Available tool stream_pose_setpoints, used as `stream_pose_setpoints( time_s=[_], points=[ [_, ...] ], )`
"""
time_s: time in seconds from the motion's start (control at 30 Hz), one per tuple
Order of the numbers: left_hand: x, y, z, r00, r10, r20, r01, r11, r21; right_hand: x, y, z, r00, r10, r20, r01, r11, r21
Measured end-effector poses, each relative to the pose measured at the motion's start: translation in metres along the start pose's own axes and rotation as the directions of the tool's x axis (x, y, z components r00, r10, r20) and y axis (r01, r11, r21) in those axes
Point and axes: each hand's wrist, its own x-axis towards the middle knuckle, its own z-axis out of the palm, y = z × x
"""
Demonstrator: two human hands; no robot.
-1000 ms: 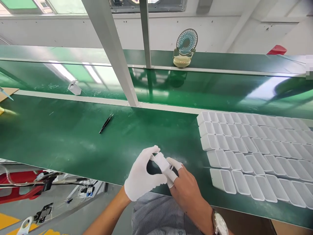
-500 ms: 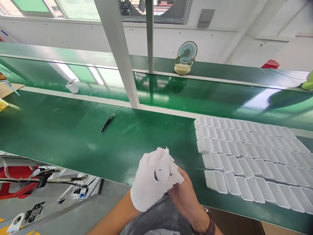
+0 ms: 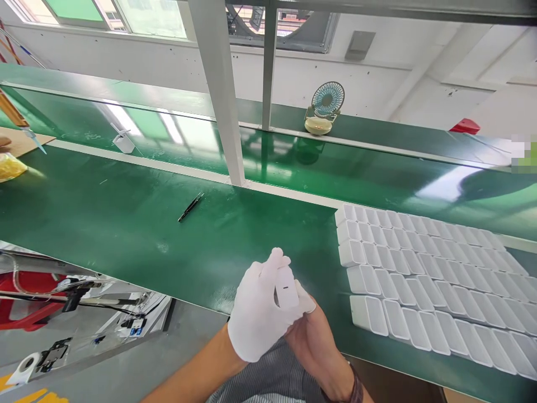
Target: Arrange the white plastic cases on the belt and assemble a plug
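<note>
My left hand (image 3: pixel 254 313), in a white glove, is closed around a small white plastic housing (image 3: pixel 287 286) just over the bench's front edge. A short dark slot marks the housing's visible face. My right hand (image 3: pixel 312 336) is mostly bare, with white covering at its fingertips, and grips the same housing from the right and below. Its other fingers are largely hidden. Beyond my hands, a pair of black tweezers (image 3: pixel 191 207) lies on the green bench (image 3: pixel 138 224). To the right, several rows of white open-topped plastic housings (image 3: pixel 369 314) stand tightly packed.
A metal post (image 3: pixel 222 101) rises behind the bench. On the back shelf stands a small fan (image 3: pixel 327 101). Another white piece (image 3: pixel 124 142) sits farther back left. At the left edge are a syringe (image 3: pixel 13 112), a yellow bag (image 3: pixel 12 167) and another person's fingers (image 3: pixel 4 142).
My left fingers have shifted over the housing's top, and the housing has turned slightly within my grip. The syringe shows more at the left as the camera view has shifted.
</note>
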Motion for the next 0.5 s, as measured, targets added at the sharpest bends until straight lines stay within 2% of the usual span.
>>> stream_pose_setpoints(
  time_s=[0.1, 0.23, 0.5],
  points=[
    [-0.0012, -0.0010, 0.0000, 0.999, -0.038, 0.009, 0.038, 0.999, -0.023, -0.0013, 0.0013, 0.0019, 1.000, -0.004, 0.023, 0.005, 1.000, -0.024],
    [-0.0030, -0.0037, 0.0019, 1.000, -0.005, -0.025, 0.004, 0.999, -0.036, -0.0020, 0.0036, -0.0001, 1.000, 0.000, 0.016, 0.000, 1.000, -0.014],
    [-0.0001, -0.0074, 0.0027, 1.000, 0.007, -0.017, -0.008, 0.999, -0.050, 0.0016, 0.0037, -0.0012, 0.999, 0.009, 0.042, -0.007, 0.999, -0.035]
  ],
)
